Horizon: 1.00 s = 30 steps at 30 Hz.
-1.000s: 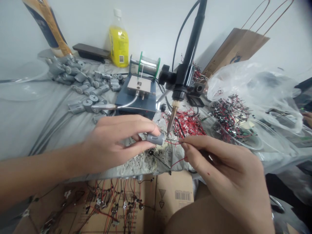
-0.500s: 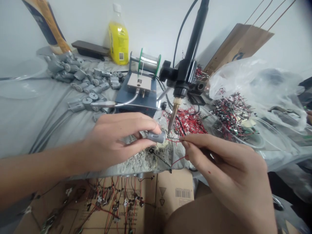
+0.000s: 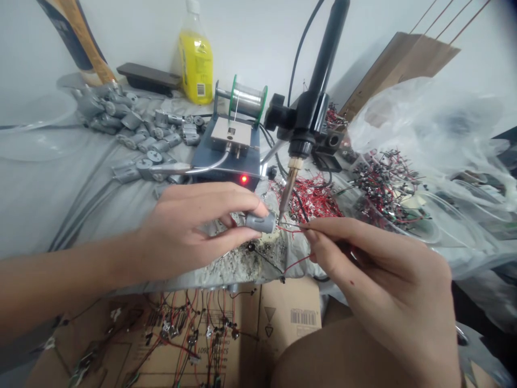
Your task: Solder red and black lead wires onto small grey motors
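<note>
Between the thumb and fingers of my left hand is a small grey cylindrical motor, lying on its side with one end toward the right. My right hand is closed in a pinch on thin wires; a red one and a dark one reach left to the motor's end. Just above that end is the tip of a soldering iron, clamped in a black holder. Whether the tip touches the wire or the motor I cannot make out. A red wire loop hangs below my right fingers.
Behind my left hand stands a solder feeder with a solder spool. Grey motors are heaped at the left. Red wires and wired parts lie at the right. A cardboard box with hanging wired pieces is below the table edge.
A red light on the solder feeder is now lit. Both hands keep their grips near the iron tip, with only slight shifts of the hands and the view.
</note>
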Tool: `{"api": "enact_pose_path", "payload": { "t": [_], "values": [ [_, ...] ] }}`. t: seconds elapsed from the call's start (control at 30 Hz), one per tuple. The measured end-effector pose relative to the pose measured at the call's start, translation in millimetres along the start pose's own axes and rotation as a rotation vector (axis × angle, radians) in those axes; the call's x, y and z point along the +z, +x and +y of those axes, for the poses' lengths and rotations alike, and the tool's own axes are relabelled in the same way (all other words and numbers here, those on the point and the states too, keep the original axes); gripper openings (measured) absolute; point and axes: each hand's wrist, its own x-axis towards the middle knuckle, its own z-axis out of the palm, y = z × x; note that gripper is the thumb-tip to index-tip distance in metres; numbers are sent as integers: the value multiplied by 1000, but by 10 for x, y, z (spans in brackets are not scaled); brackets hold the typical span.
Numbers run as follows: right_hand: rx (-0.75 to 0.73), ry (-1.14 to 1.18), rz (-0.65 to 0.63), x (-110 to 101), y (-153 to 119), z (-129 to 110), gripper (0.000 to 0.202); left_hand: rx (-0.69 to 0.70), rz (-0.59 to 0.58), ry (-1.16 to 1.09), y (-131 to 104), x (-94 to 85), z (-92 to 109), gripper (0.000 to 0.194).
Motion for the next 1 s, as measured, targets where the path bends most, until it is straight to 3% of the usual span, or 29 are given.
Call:
{"api": "enact_pose_path", "payload": {
  "t": [1.0],
  "values": [
    [38, 5, 30, 0, -20, -6, 11, -33, 19, -2, 20, 18, 1, 9]
  ]
}}
